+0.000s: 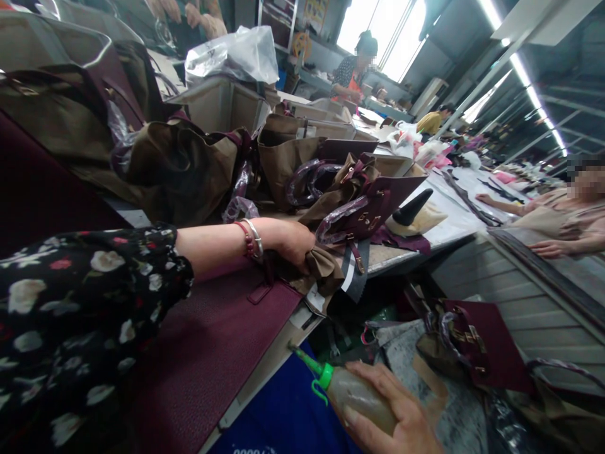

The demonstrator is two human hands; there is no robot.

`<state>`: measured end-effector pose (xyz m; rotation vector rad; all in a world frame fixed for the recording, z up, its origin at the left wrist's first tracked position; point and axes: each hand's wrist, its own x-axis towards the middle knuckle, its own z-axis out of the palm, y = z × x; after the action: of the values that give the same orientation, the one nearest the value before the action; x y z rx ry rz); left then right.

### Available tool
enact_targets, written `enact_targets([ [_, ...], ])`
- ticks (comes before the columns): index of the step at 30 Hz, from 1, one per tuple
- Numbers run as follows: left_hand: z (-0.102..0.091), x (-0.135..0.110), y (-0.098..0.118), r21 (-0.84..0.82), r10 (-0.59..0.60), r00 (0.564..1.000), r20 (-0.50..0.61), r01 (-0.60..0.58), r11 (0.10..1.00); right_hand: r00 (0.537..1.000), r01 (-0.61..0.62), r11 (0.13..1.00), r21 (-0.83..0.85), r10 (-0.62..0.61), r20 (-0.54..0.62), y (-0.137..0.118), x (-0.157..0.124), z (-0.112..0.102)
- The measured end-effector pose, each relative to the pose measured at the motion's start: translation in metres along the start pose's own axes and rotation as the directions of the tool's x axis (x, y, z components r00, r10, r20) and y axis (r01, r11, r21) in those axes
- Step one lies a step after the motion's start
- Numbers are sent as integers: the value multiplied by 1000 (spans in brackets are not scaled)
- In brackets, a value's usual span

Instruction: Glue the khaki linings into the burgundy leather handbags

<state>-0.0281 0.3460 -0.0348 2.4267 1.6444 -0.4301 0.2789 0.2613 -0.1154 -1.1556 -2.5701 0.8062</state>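
My left hand [289,243] pinches a gathered fold of olive-brown cloth [326,271] at the table's near edge. Under that forearm spreads a burgundy bag panel [212,359] with a stitched strap loop on it. Lower down, my right hand [394,413] is wrapped round a squeeze bottle [359,394] with a green cap and a long nozzle. The bottle tilts, its tip pointing up and left towards the panel's edge. Just beyond my left hand stands a burgundy handbag [373,211] with plastic-wrapped handles.
Several half-made bags [184,167] crowd the table's far side. A black-tipped cone [413,211] lies near the edge. Another burgundy bag [486,340] sits lower right. One person [562,221] stands at the right; others work farther back.
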Motion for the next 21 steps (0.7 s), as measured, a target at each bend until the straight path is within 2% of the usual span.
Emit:
enact_targets([
  [7,-1,-1,-1,-14,-18,1000,5,18,1000,984,-40,999,-8,41,171,-2,-7,10],
  [11,-1,-1,-2,-20,17,1000,-4,-17,1000,959,-115,993,-36,120,257,-4,-13,19],
  [13,-1,-1,-2,-19,28,1000,-8,-28,999,953,-116,993,-33,120,277,-5,-15,21],
  [16,-2,-1,-1,8,8,1000,1,-8,1000,977,-65,997,-33,70,203,-7,-14,17],
  [18,-3,-2,0,3,-8,1000,10,8,1000,995,-16,999,-33,19,93,-8,-11,10],
  [21,-5,-3,0,-39,-9,1000,7,9,999,997,60,996,-63,-63,-45,-9,-8,3],
])
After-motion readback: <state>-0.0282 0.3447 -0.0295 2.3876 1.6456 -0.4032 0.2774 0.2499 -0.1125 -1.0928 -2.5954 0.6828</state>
